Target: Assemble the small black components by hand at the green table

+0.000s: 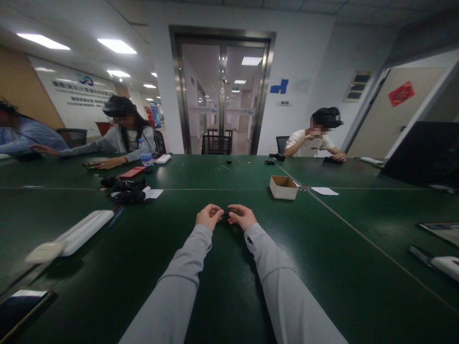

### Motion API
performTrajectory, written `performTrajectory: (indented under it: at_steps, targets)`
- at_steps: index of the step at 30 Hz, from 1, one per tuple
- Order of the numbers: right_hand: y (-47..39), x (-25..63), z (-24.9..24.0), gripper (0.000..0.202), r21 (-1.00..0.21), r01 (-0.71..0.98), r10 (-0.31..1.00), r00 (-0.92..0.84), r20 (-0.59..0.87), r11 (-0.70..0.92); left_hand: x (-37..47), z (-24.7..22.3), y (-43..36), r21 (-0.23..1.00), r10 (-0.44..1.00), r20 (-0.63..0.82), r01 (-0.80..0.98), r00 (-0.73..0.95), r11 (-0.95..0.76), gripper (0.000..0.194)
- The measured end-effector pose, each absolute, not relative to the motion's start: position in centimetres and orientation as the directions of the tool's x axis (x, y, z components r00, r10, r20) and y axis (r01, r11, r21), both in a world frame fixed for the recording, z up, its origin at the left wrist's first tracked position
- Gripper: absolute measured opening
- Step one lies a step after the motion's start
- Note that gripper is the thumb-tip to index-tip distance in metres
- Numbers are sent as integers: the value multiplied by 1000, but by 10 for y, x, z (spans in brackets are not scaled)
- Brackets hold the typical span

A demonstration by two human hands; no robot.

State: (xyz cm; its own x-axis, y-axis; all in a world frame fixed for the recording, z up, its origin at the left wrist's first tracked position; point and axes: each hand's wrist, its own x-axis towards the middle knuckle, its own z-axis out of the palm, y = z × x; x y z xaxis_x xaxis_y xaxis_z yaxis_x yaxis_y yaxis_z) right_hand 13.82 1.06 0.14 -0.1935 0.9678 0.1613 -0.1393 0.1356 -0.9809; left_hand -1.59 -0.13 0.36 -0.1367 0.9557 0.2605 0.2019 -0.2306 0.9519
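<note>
Just above the green table (229,248), in the middle of the view, my two hands meet around a small black object (225,213). It is too small and too covered by fingers for me to tell its kind. My left hand (209,216) pinches its left end between thumb and fingers. From the other side, my right hand (243,216) pinches its right end the same way. Beyond my right hand stands an open small cardboard box (283,191); I cannot see its bottom.
Black gear (125,193) and a red phone-like slab (132,172) lie left. Nearer are a white power strip (84,234) and a phone (25,310). Paper (324,191) lies right of the box. Across the table sit people with headsets; a water bottle (146,154) stands there.
</note>
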Motion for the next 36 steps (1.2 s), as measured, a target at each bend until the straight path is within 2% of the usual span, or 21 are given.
performTrajectory:
  at_steps: [10,25,30,36]
  targets:
    - [7,139,3,40,-974,-162,951,-241,196,160,-15,12,-6,958,977,154,266,-150,-110,25]
    - [0,140,12,41,-972,-167,924,-319,210,163,-18,24,-17,908,979,168,405,-120,-106,32]
    - [1,140,11,41,-975,-165,932,-305,195,150,-17,18,-13,927,976,188,348,-112,-139,29]
    - [6,139,7,40,-973,-188,960,-222,173,132,-18,10,-7,943,947,320,104,-11,-317,20]
